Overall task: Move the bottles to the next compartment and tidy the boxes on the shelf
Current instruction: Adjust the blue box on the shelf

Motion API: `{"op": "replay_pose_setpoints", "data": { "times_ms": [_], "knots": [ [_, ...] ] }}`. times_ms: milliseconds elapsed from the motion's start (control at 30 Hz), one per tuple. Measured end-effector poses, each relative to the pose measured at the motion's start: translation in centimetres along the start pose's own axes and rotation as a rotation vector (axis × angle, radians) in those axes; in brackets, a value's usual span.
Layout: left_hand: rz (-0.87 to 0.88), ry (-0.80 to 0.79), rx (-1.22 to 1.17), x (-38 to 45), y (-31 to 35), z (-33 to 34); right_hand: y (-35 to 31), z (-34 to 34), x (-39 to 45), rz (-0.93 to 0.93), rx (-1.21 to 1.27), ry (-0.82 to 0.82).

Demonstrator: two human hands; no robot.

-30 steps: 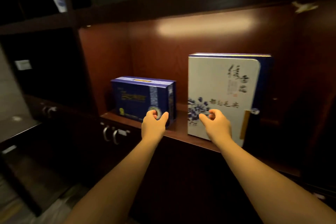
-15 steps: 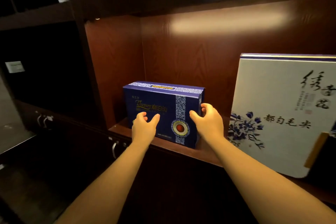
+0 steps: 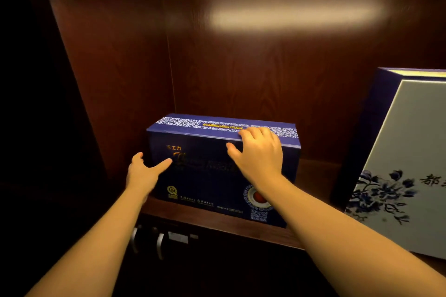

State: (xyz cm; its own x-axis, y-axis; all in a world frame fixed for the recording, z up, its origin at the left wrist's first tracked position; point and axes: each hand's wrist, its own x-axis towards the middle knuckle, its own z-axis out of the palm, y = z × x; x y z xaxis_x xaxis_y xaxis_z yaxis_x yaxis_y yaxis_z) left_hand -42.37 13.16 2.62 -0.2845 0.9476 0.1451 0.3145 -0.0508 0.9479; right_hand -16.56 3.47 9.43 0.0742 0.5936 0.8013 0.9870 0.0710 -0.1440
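Observation:
A dark blue box point(image 3: 205, 176) with gold lettering and a patterned top strip stands in the left corner of the wooden shelf point(image 3: 217, 222). My right hand point(image 3: 259, 152) lies over its upper front edge, fingers on the top, thumb on the front face. My left hand point(image 3: 144, 171) is spread at the box's left front corner, with the thumb round the left side and a finger on the front. A tall white box point(image 3: 407, 166) with blue flowers and dark blue sides stands upright at the right. No bottles are in view.
The compartment's side panel point(image 3: 115, 79) stands close to the left of the blue box, the back panel point(image 3: 277, 75) behind it. Bare shelf lies between the two boxes. Below the shelf edge are cabinet doors with metal handles point(image 3: 147, 241). Everything to the left is dark.
The view has closed in on the blue box. My right hand rose from the box's right front edge to its top edge. My left hand slid to the left front corner.

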Motion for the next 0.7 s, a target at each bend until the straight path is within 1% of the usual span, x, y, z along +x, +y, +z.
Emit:
{"op": "replay_pose_setpoints", "data": {
  "times_ms": [67, 167, 333, 500, 700],
  "knots": [
    [0.024, -0.094, -0.107, 1.0, -0.8, 0.5, 0.2, 0.3, -0.3, -0.039, -0.023, 0.073],
    [0.048, -0.235, -0.211, 2.0, -1.7, 1.7, 0.9, 0.6, -0.5, -0.075, -0.056, 0.07],
    [0.081, -0.245, -0.31, 2.4, -2.6, 2.3, 1.0, 0.6, -0.7, -0.082, -0.058, 0.035],
    [0.113, -0.249, -0.323, 1.2, -2.6, 2.7, 1.6, 0.0, -1.1, -0.062, -0.035, 0.027],
    [0.119, -0.271, -0.339, -1.6, -1.2, 5.0, 4.2, -1.9, -2.1, -0.031, -0.054, 0.037]
  ]
}}
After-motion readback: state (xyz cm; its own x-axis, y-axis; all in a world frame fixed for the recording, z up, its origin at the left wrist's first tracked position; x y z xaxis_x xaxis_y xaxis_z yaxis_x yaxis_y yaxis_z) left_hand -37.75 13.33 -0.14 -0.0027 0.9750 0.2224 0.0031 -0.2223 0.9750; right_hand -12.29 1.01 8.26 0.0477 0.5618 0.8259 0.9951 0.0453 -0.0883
